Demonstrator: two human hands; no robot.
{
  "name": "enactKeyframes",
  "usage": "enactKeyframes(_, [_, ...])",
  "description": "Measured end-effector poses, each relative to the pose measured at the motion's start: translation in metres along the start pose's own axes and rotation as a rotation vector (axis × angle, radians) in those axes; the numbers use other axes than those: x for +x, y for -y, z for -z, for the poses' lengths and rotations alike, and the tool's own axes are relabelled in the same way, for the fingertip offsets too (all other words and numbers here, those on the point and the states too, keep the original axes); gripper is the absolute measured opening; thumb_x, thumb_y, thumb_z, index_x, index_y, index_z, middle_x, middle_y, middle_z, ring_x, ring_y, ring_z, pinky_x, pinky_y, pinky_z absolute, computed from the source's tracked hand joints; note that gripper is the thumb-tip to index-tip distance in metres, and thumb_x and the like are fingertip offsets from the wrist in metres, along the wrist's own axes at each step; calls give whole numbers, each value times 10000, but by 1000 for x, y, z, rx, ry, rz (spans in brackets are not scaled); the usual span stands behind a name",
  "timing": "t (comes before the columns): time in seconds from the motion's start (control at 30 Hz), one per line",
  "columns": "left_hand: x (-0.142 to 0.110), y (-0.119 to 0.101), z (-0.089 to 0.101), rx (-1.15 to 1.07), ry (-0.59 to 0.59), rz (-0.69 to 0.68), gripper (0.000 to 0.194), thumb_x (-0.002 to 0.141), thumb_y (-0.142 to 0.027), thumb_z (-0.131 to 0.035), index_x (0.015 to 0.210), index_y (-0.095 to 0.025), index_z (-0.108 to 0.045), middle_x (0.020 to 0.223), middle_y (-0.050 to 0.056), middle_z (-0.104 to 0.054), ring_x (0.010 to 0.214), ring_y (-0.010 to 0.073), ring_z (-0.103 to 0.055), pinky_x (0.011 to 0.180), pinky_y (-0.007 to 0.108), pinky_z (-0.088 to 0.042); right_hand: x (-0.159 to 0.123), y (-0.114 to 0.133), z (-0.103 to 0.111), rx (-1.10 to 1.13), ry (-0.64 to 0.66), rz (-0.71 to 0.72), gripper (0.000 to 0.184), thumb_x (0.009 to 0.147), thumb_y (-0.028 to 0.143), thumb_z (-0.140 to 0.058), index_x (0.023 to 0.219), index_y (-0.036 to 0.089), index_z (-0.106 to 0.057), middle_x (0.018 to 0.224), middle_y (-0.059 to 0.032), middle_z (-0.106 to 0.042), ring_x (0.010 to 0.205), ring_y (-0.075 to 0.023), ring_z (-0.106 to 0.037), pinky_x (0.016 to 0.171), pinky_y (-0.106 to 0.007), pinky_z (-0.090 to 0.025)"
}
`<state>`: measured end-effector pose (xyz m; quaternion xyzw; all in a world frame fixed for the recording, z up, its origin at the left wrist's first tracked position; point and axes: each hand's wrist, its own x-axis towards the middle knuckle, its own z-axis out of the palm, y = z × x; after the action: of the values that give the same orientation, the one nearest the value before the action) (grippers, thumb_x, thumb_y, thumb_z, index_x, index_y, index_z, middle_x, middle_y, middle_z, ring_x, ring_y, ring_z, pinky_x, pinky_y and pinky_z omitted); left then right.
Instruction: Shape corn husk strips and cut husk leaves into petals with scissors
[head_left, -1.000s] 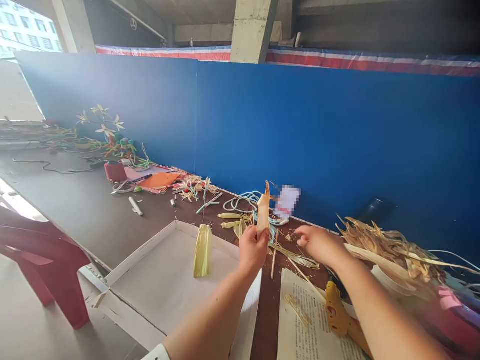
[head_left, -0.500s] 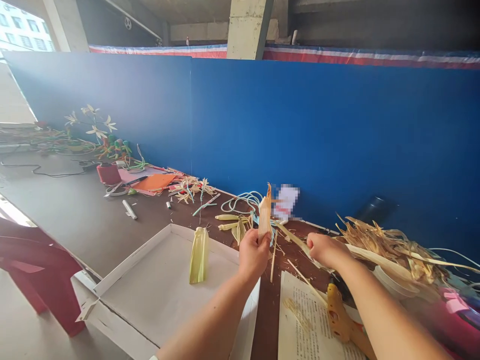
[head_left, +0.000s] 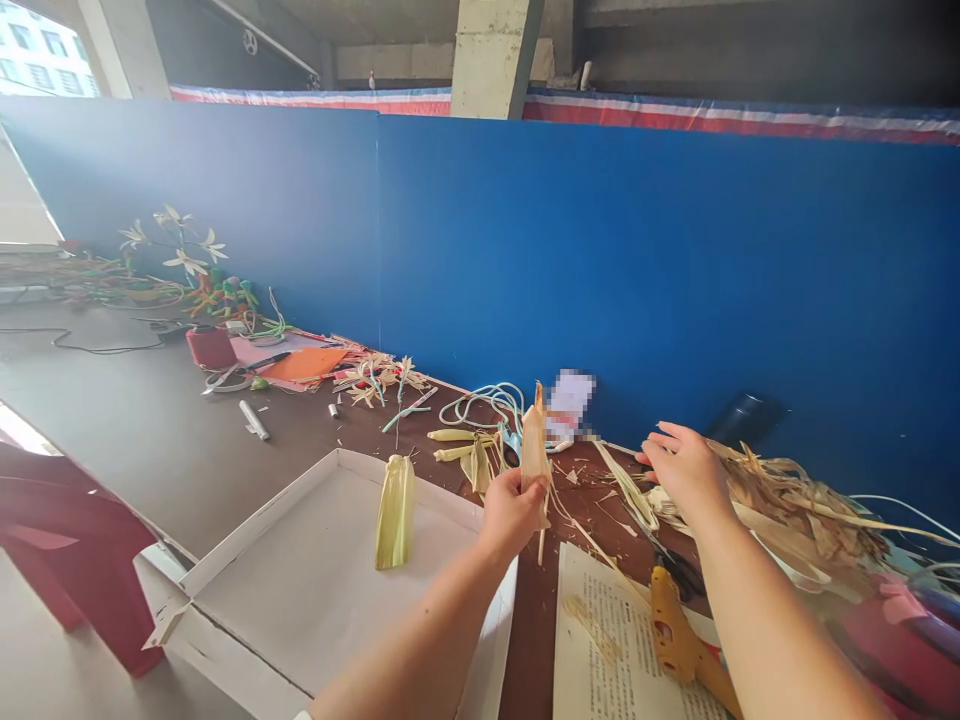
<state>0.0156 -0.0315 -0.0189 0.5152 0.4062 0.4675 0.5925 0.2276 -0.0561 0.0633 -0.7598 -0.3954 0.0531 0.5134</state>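
My left hand (head_left: pixel 513 512) pinches a pale dried corn husk (head_left: pixel 534 445), which stands upright above the fingers with a brownish tip. To the right, my right hand (head_left: pixel 684 462) hovers with its fingers apart and nothing in them, close to a heap of dried husks (head_left: pixel 795 500). A greenish husk strip (head_left: pixel 626 480) lies on the table just left of that hand. In the shallow white box lid (head_left: pixel 300 590), a flat green-yellow husk piece (head_left: pixel 395 515) leans near the back rim. Behind the left hand are scissors with light blue handles (head_left: pixel 512 442).
A yellow glue gun (head_left: pixel 671 625) lies on a printed sheet (head_left: pixel 592 640). Husk flowers (head_left: pixel 375 380), orange paper (head_left: pixel 311 364) and a red spool (head_left: pixel 211 348) are along the back left. A blue partition (head_left: pixel 600 260) rises behind the table. A dark cylinder (head_left: pixel 750 418) lies near its base.
My right hand has let go of the greenish husk strip, opened, and moved right and slightly up. The strip now lies on the table. My left hand keeps the pale husk, nearly still.
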Motion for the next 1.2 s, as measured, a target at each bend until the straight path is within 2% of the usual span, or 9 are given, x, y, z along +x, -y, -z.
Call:
enactKeyframes(0.13, [-1, -2, -3, -58, 88, 62, 176, 702, -304, -621, 680, -131, -592, 575, -22, -490, 499, 65, -385, 469, 193, -303, -60, 17, -18, 289, 104, -96, 502, 700, 448, -669, 1122, 188, -588, 1050, -107, -663, 874, -218, -661, 492, -229, -510])
enactKeyframes(0.23, [-4, -5, -1, -130, 149, 76, 196, 683, -313, -644, 717, -124, -606, 591, -11, -516, 506, 73, -426, 484, 197, -347, -99, 19, -36, 408, 239, -206, 532, 688, 530, -687, 1104, 214, -586, 1107, -85, -660, 1038, -242, -616, 598, -260, -552])
enactKeyframes(0.37, [-12, -10, 4, -246, 271, 91, 321, 644, -372, -696, 815, -109, -628, 691, 35, -600, 569, 118, -530, 551, 246, -444, -125, 9, -55, 534, 383, -339, 456, 698, 557, -669, 1032, 250, -623, 1013, -40, -708, 983, -246, -649, 699, -317, -560])
enactKeyframes(0.47, [-14, -10, 5, -268, 299, 81, 364, 610, -353, -728, 857, -103, -636, 756, 55, -628, 618, 136, -565, 592, 264, -472, -128, -4, -60, 566, 442, -324, 383, 701, 527, -678, 975, 261, -645, 905, -17, -726, 814, -236, -683, 648, -326, -551])
enactKeyframes(0.7, [-8, -3, 3, -153, 239, 73, 235, 627, -275, -700, 790, -119, -633, 736, 43, -644, 644, 132, -571, 609, 240, -449, -121, -28, -55, 419, 354, -196, 370, 740, 571, -599, 938, 262, -645, 746, -11, -703, 652, -224, -658, 579, -339, -521])
enactKeyframes(0.87, [-8, 0, 4, -130, 246, 83, 225, 606, -297, -705, 701, -127, -592, 635, 7, -586, 540, 96, -502, 529, 221, -398, -123, -24, -51, 280, 261, -131, 384, 736, 561, -599, 952, 247, -644, 795, -33, -706, 751, -238, -659, 626, -331, -516])
enactKeyframes(1.0, [-8, 1, 4, -141, 254, 70, 256, 616, -337, -698, 701, -128, -579, 626, 5, -573, 521, 93, -487, 510, 221, -384, -125, -17, -50, 215, 276, -99, 432, 759, 557, -565, 1026, 222, -619, 849, -42, -705, 773, -224, -655, 673, -325, -514])
enactKeyframes(1.13, [-7, 6, 4, -91, 215, 32, 263, 633, -365, -690, 699, -133, -585, 631, 6, -566, 537, 99, -493, 511, 221, -386, -105, -13, -23, 12, 194, 4, 499, 769, 559, -537, 1135, 227, -610, 977, -56, -693, 852, -220, -647, 732, -333, -490])
enactKeyframes(1.2, [-6, 8, 4, -50, 193, 21, 249, 644, -359, -682, 694, -136, -584, 627, 4, -559, 539, 97, -485, 511, 218, -382, -83, -18, 1, -152, 115, 26, 408, 770, 506, -539, 1071, 252, -647, 974, -48, -695, 832, -216, -644, 732, -339, -473])
